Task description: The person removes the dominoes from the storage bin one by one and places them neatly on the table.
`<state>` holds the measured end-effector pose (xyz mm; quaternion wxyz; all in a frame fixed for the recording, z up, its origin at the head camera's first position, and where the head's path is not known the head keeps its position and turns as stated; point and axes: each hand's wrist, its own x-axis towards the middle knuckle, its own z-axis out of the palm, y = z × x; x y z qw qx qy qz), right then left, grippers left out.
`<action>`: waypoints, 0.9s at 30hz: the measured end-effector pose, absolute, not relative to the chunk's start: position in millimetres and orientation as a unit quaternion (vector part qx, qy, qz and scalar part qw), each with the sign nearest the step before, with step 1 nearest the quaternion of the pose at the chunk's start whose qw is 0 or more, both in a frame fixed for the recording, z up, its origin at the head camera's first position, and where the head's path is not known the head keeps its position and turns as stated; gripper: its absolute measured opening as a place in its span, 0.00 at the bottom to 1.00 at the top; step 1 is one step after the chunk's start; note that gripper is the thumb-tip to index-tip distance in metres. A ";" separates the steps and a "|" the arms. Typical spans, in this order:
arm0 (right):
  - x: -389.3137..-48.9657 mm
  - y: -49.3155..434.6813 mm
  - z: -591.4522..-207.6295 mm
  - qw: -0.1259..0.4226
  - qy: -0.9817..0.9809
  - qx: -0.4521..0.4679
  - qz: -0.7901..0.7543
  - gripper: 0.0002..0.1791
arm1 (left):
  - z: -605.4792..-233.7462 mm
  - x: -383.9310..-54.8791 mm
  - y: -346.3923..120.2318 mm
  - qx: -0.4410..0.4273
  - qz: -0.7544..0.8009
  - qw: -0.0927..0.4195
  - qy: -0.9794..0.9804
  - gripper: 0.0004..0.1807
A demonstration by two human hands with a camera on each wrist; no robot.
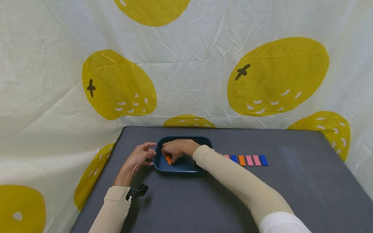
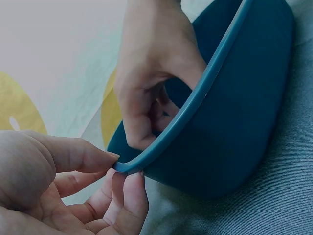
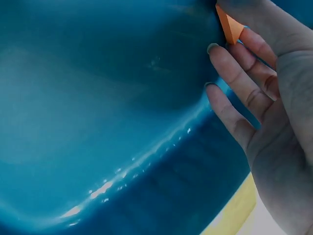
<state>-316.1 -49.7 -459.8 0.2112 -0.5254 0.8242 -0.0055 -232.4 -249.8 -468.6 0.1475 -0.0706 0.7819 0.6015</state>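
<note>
A dark blue plastic tub with rounded corners stands on the table. My left hand pinches the tub's left rim between thumb and fingers, as the left wrist view shows up close. Down inside the tub, my right hand pinches an orange tile between thumb and fingers, near the tub's left end. In the right wrist view the orange tile juts out beside the thumb, while the other fingers spread over the tub's inner wall.
Right of the tub lies a row of small flat tiles, among them an orange tile, a pink tile and a blue tile. The right forearm overlaps the row's left end. A patterned cloth hangs behind the grey table.
</note>
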 end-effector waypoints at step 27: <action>-305.2 22.6 -417.7 0.212 0.831 -0.511 -0.061 0.19 | -466.5 -230.6 -247.8 -0.075 0.591 0.145 0.790 0.27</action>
